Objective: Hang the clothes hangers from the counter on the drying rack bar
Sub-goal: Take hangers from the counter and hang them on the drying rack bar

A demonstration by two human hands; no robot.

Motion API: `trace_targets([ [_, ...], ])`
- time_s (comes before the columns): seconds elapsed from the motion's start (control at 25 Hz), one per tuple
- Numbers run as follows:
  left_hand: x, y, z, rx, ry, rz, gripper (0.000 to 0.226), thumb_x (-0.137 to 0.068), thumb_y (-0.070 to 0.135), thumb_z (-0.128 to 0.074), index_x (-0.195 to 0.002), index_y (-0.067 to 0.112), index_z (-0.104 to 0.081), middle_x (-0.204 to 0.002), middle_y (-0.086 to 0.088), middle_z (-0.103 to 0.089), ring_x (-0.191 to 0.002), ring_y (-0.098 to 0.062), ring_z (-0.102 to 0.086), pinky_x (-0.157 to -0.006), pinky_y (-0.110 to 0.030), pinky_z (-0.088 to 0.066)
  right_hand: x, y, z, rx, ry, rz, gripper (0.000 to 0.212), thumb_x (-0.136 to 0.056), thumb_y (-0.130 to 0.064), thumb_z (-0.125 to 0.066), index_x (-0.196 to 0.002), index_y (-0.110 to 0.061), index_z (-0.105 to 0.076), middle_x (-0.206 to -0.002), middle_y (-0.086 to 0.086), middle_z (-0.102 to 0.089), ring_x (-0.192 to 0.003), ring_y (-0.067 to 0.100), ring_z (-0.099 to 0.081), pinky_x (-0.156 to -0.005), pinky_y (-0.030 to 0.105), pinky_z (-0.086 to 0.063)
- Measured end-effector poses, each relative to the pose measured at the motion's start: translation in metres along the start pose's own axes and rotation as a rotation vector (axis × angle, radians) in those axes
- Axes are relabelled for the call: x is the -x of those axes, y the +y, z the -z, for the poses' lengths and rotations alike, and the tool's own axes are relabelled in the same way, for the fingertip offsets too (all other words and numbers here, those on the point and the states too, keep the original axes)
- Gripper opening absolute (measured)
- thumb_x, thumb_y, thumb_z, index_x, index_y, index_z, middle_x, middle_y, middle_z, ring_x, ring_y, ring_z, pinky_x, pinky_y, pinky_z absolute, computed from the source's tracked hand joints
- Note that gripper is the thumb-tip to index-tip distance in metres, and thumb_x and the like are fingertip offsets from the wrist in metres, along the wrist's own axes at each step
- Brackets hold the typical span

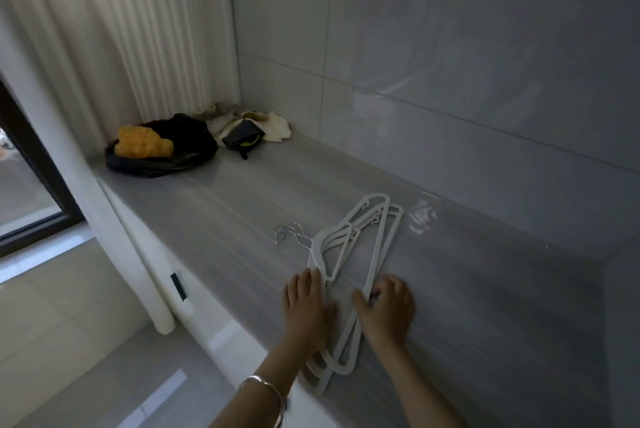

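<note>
A stack of several white clothes hangers (360, 247) lies flat on the grey counter (485, 289), with their metal hooks (289, 235) pointing left. My left hand (306, 310) lies flat on the near left side of the stack, fingers straight. My right hand (388, 306) sits at the stack's right side, with its thumb and curled fingers around the long bottom bars of the hangers. The drying rack bar is out of view.
At the counter's far left corner lie a black bag (162, 154) with an orange item (143, 142) on it and a heap of pale cloth (249, 122). A tiled wall (450, 81) runs behind. A curtain (104, 29) and a window (31, 192) stand at left.
</note>
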State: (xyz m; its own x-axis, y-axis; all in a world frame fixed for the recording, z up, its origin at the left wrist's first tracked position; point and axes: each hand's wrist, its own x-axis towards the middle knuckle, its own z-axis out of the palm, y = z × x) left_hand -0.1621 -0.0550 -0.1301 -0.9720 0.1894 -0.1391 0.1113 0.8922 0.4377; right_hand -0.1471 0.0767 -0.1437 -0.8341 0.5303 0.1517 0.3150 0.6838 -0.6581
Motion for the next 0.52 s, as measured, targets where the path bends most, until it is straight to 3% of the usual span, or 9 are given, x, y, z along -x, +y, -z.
trace_targets([
  [0.16, -0.003, -0.005, 0.003, 0.127, 0.057, -0.032, 0.064, -0.095, 0.031, -0.043, -0.149, 0.024, -0.01, -0.157, -0.003, -0.005, -0.144, -0.027, 0.002, -0.117, -0.038, -0.001, -0.005, 0.003, -0.004, -0.081, 0.06, -0.003, 0.02, -0.077, -0.025, -0.069, -0.068, -0.009, -0.061, -0.103, 0.009, -0.061, -0.101, 0.032, -0.052, -0.09, 0.042, -0.037],
  [0.24, 0.0, -0.002, 0.007, 0.34, 0.101, -0.051, 0.062, -0.096, 0.026, -0.046, -0.148, 0.028, -0.014, -0.158, 0.001, -0.006, -0.145, -0.023, 0.002, -0.117, -0.038, -0.005, -0.002, -0.001, -0.002, -0.208, 0.1, 0.015, 0.019, -0.08, -0.022, -0.069, -0.072, -0.009, -0.059, -0.095, 0.009, -0.059, -0.093, 0.03, -0.051, -0.083, 0.04, -0.04],
  [0.32, 0.01, 0.004, 0.018, 0.642, 0.126, -0.112, 0.06, -0.095, 0.016, -0.048, -0.147, 0.03, -0.02, -0.154, 0.001, -0.02, -0.143, -0.017, -0.015, -0.115, -0.03, -0.019, 0.008, -0.013, 0.007, -0.416, 0.092, -0.004, 0.021, -0.085, -0.031, -0.061, -0.079, -0.012, -0.055, -0.087, 0.007, -0.057, -0.084, 0.026, -0.052, -0.074, 0.037, -0.045],
  [0.4, 0.025, 0.011, 0.033, 0.837, 0.121, -0.192, 0.059, -0.094, 0.008, -0.05, -0.144, 0.028, -0.028, -0.141, 0.003, -0.045, -0.128, -0.01, -0.043, -0.101, -0.013, -0.037, 0.019, -0.037, 0.026, -0.714, -0.022, -0.116, 0.022, -0.093, -0.037, -0.048, -0.088, -0.016, -0.053, -0.082, 0.005, -0.061, -0.073, 0.022, -0.058, -0.063, 0.032, -0.049],
  [0.44, 0.034, 0.013, 0.042, 0.939, 0.106, -0.199, 0.055, -0.093, 0.009, -0.052, -0.141, 0.027, -0.033, -0.13, 0.004, -0.055, -0.119, -0.011, -0.053, -0.094, -0.014, -0.044, 0.023, -0.047, 0.036, -0.812, -0.063, -0.152, 0.02, -0.095, -0.035, -0.044, -0.093, -0.017, -0.053, -0.078, 0.005, -0.063, -0.065, 0.02, -0.059, -0.057, 0.028, -0.05],
  [0.52, 0.056, 0.014, 0.068, 1.241, 0.037, -0.114, 0.039, -0.094, 0.017, -0.052, -0.132, 0.024, -0.044, -0.115, -0.001, -0.066, -0.105, -0.021, -0.065, -0.087, -0.03, -0.053, 0.037, -0.063, 0.057, -0.834, -0.11, -0.099, 0.022, -0.096, -0.033, -0.043, -0.098, -0.016, -0.056, -0.065, 0.003, -0.057, -0.052, 0.013, -0.051, -0.048, 0.021, -0.043],
])
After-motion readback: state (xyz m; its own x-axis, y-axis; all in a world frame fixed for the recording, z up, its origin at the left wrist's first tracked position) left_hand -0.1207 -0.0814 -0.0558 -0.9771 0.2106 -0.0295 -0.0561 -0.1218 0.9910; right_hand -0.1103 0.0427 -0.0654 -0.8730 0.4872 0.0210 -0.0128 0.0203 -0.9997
